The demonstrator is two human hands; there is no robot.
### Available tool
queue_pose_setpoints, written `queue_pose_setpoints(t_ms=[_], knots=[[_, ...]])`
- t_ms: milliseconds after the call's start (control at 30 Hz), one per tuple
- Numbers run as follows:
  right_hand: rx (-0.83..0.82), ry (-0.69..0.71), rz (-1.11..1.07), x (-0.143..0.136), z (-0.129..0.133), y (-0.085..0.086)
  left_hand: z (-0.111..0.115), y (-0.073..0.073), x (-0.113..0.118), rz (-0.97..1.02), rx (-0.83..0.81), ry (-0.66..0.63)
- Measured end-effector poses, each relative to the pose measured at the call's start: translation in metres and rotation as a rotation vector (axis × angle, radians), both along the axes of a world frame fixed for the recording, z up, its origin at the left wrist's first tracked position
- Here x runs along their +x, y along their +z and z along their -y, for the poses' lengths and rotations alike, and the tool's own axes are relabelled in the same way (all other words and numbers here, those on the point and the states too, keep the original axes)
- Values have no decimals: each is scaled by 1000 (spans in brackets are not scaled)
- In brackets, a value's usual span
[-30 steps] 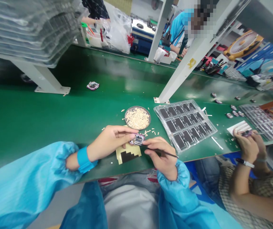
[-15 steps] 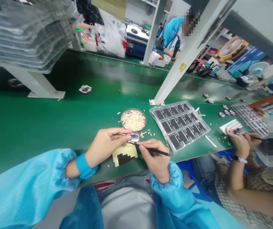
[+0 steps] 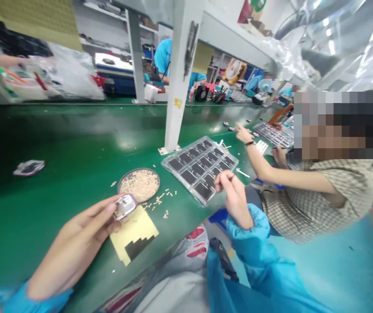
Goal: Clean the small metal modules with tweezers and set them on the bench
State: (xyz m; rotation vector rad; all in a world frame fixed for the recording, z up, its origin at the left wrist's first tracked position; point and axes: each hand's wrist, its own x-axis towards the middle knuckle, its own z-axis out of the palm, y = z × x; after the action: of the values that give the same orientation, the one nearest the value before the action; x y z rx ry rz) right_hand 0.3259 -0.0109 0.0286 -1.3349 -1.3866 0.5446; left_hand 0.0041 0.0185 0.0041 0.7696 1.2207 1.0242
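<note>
My left hand [image 3: 78, 237] pinches a small purple-edged electronic housing [image 3: 126, 206], its pale grey inner face turned up. Below that housing lies a yellow sheet [image 3: 132, 232] with black strips along one stepped edge. Just behind is a round dish [image 3: 141, 184] filled with tiny beige pieces. My right hand [image 3: 232, 191] is closed, fingers curled, at the near right edge of a clear plastic tray [image 3: 199, 193] with rows of dark rectangular screens. What its fingers hold, if anything, is hidden; the dark tweezers do not show.
Another purple-edged housing [image 3: 29, 168] rests at the left. A white post [image 3: 175, 95] stands behind the tray. Loose beige pieces [image 3: 158, 199] are scattered beside the dish. At right, a co-worker in a checked shirt [image 3: 307, 200] reaches toward several small housings near another tray [image 3: 274, 134].
The view has swung right. My right hand has left the housing and moved to the screen tray; the tweezers are out of sight. My left hand still holds the housing, now tilted.
</note>
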Motion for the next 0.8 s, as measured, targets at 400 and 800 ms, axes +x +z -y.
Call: queue_pose_setpoints(t_ms=[400, 800], knots=[[-44, -126, 431, 29, 7, 19, 2, 6, 1, 57, -32, -7], [533, -211, -260, 89, 106, 179, -2, -5, -10, 137, 100, -35]])
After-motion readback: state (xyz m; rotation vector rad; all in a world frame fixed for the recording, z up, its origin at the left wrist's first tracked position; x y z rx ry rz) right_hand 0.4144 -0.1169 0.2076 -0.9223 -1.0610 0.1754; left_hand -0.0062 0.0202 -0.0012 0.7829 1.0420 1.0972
